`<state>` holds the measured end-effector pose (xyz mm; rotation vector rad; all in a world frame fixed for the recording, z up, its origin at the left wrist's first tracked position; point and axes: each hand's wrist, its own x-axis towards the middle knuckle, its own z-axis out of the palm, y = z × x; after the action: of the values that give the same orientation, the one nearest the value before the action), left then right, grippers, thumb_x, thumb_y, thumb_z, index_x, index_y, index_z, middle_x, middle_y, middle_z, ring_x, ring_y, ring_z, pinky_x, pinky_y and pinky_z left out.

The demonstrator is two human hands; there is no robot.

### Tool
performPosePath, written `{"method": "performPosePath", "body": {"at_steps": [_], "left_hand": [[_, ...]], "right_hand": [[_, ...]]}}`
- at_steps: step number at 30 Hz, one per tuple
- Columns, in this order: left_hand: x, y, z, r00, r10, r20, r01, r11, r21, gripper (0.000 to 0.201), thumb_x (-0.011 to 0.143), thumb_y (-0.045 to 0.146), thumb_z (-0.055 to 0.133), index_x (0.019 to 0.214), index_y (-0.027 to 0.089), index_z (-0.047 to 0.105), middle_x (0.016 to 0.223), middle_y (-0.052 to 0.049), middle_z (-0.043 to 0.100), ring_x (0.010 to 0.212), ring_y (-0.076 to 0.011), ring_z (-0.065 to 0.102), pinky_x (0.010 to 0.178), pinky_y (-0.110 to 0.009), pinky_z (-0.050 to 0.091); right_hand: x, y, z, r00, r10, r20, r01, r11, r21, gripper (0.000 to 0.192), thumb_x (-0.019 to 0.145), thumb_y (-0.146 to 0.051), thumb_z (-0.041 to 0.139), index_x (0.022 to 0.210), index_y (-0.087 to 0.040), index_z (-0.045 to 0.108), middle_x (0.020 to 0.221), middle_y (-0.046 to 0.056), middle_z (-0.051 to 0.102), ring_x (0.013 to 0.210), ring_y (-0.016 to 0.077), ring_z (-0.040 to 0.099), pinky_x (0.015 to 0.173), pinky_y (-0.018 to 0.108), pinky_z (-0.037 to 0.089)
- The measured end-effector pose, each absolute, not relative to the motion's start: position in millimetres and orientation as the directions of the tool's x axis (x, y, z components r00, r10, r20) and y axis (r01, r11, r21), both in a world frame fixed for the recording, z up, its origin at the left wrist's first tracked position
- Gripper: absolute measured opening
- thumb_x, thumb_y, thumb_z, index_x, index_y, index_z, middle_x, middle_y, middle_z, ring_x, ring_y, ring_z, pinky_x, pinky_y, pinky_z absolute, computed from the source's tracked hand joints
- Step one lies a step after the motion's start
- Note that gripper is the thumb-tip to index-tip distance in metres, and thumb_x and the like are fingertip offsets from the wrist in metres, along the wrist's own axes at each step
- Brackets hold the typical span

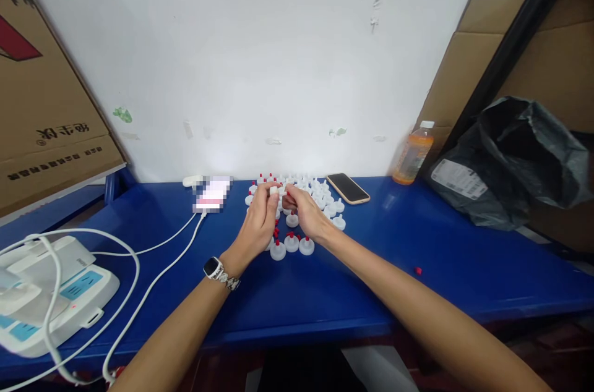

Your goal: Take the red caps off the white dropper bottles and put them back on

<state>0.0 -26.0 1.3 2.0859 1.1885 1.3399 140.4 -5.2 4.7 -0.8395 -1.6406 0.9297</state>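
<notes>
Head view. Two bare forearms are reaching from the lower edge across the blue counter (464, 256), the left one wearing a wristwatch (214, 268). Both hands are meeting over a cluster of small white caps (320, 194), many of them topped with a red plug. The left hand (257, 225) is pinching one white cap (274, 191) between thumb and fingertips, while the right hand (306, 216) is closing its fingertips against that same cap; whether a red plug is between them is too small to tell. Three plugged caps (291, 245) are standing in a row just in front of the hands, and more are standing behind, toward the wall. By this layout, much of the batch appears already fitted, with one cap being worked now. One loose red plug (418, 270) is lying well apart to the right. A phone (348, 187), an orange drink bottle (413, 154), a black bag (510, 157) and a white device with cables (55, 293) are also sitting on the counter.
</notes>
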Motion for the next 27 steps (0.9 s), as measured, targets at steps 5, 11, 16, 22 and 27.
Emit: {"method": "performPosePath", "body": {"at_steps": [5,11,16,22,27], "left_hand": [[-0.4,-26.1,0.6,0.165,0.807,0.566,0.429,-0.576,0.696,0.034,0.105,0.044,0.030,0.125,0.022,0.045,0.115,-0.008,0.060,0.103,-0.0194,0.059,0.093,-0.035,0.045],[2.0,-26.7,-0.6,0.166,0.812,0.560,0.439,-0.569,0.695,0.033,0.105,0.045,0.029,0.122,0.022,0.045,0.103,-0.005,0.059,0.092,-0.0180,0.058,0.086,-0.034,0.047],[10.3,-25.8,-4.0,0.117,0.802,0.585,0.415,-0.575,0.705,0.034,0.105,0.046,0.024,0.118,0.022,0.044,0.107,-0.007,0.057,0.098,-0.0184,0.058,0.089,-0.035,0.046],[15.4,-24.8,-3.6,0.098,0.809,0.580,0.368,-0.571,0.734,0.035,0.105,0.047,0.022,0.115,0.021,0.044,0.107,-0.007,0.057,0.098,-0.0182,0.057,0.092,-0.035,0.047],[7.7,-17.3,-3.8,0.163,0.840,0.518,0.390,-0.537,0.748,0.037,0.105,0.049,0.023,0.116,0.022,0.045,0.110,-0.007,0.061,0.103,-0.0188,0.059,0.095,-0.036,0.046]], "right_hand": [[139.7,-6.2,5.1,-0.228,0.863,0.452,-0.066,0.449,-0.891,0.045,0.093,-0.060,0.044,0.068,-0.022,0.038,0.062,-0.005,0.035,0.058,0.0122,0.033,0.057,0.028,0.032],[140.3,-12.7,4.7,-0.121,0.843,0.524,0.139,0.537,-0.832,0.046,0.098,-0.057,0.039,0.069,-0.022,0.041,0.063,-0.003,0.041,0.061,0.0131,0.039,0.059,0.027,0.033],[132.3,-17.9,2.1,-0.058,0.819,0.571,0.198,0.570,-0.797,0.044,0.101,-0.053,0.033,0.072,-0.021,0.045,0.063,-0.002,0.045,0.061,0.0140,0.042,0.060,0.028,0.034],[127.5,-18.6,2.8,-0.063,0.802,0.594,0.186,0.594,-0.783,0.039,0.102,-0.047,0.033,0.081,-0.021,0.053,0.068,-0.001,0.052,0.064,0.0150,0.047,0.063,0.028,0.036],[135.9,-6.2,1.1,-0.157,0.815,0.558,0.292,0.578,-0.762,0.040,0.102,-0.047,0.034,0.076,-0.021,0.050,0.065,-0.002,0.051,0.063,0.0143,0.047,0.064,0.028,0.035]]}}
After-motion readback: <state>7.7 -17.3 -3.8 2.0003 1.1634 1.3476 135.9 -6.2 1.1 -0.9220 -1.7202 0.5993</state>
